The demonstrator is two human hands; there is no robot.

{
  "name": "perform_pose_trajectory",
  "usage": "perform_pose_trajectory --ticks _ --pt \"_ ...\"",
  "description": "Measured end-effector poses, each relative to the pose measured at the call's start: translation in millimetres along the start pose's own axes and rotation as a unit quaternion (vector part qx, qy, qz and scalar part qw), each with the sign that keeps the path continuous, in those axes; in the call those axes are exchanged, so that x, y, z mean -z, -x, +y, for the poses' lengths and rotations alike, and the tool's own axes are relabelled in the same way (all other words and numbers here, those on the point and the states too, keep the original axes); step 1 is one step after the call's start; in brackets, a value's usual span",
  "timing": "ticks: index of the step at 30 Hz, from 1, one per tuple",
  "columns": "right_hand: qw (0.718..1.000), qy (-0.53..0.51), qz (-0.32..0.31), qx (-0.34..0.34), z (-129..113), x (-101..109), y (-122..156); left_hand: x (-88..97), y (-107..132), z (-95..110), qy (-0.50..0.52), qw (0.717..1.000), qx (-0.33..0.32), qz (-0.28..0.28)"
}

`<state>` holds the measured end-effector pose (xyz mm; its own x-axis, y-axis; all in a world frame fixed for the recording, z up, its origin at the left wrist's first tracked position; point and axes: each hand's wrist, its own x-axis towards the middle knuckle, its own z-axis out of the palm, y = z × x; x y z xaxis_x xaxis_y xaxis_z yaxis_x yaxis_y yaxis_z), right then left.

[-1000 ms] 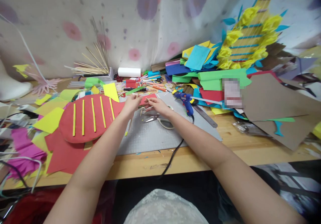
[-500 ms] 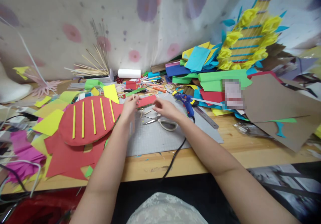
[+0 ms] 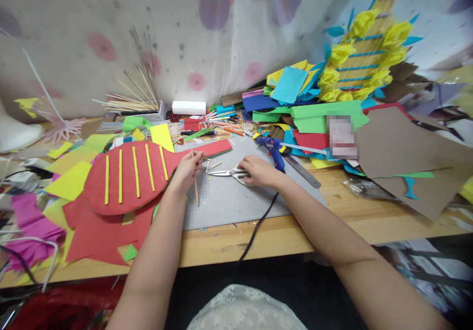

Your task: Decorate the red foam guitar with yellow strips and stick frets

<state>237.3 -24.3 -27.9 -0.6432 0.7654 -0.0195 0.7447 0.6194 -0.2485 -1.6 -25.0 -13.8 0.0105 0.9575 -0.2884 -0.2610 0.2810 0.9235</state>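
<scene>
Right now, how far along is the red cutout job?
Done: red cutout carries five yellow strips. In hand: left hand holds a wooden stick; right hand is on the scissors. Probably left: stick unattached; glue gun lies untouched.

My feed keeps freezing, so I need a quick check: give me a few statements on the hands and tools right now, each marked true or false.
1. The left hand holds a thin wooden stick. True.
2. The right hand grips the glue gun. False: it covers the handles of the scissors, and the glue gun lies untouched just behind it.
3. The scissors lie on the grey mat. True.
4. The red cutout carries blue strips. False: its strips are yellow.
5. The glue gun stands upright. False: it lies on its side.
</scene>
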Motion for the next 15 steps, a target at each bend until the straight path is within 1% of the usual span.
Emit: perform_pose_trajectory --ticks 1,3,5,6,8,10,11,13,15 --pt "1.0 -0.021 -0.005 -0.004 3 3 1 1.1 0 -1 0.02 1.0 0.005 -0.015" --pt "0.995 -0.1 -0.017 -0.019 10 10 4 2.4 -1 -3 0.054 0.998 0.012 -0.04" --pt "0.977 -0.209 -0.015 -0.042 17 15 3 1.9 -2 -5 0.077 0.995 0.018 -0.057" --pt "0.964 -0.259 -0.003 -0.056 20 16 0 1.0 -3 -5 0.086 0.994 0.021 -0.065" --pt "0.941 -0.322 0.052 -0.088 19 14 -10 -1.6 -3 -6 0.1 0.992 0.025 -0.079" --pt "0.928 -0.324 0.136 -0.126 11 7 -27 -4.2 -2 -7 0.107 0.99 0.022 -0.089" --pt "0.924 -0.318 0.164 -0.134 5 2 -35 -5.2 -2 -8 0.108 0.99 0.016 -0.092" --pt "0.92 -0.315 0.191 -0.137 -10 -8 -50 -6.3 -1 -9 0.107 0.99 -0.001 -0.092" --pt "0.93 -0.292 0.196 -0.111 -23 -15 -59 -6.6 0 -10 0.107 0.99 -0.02 -0.09"
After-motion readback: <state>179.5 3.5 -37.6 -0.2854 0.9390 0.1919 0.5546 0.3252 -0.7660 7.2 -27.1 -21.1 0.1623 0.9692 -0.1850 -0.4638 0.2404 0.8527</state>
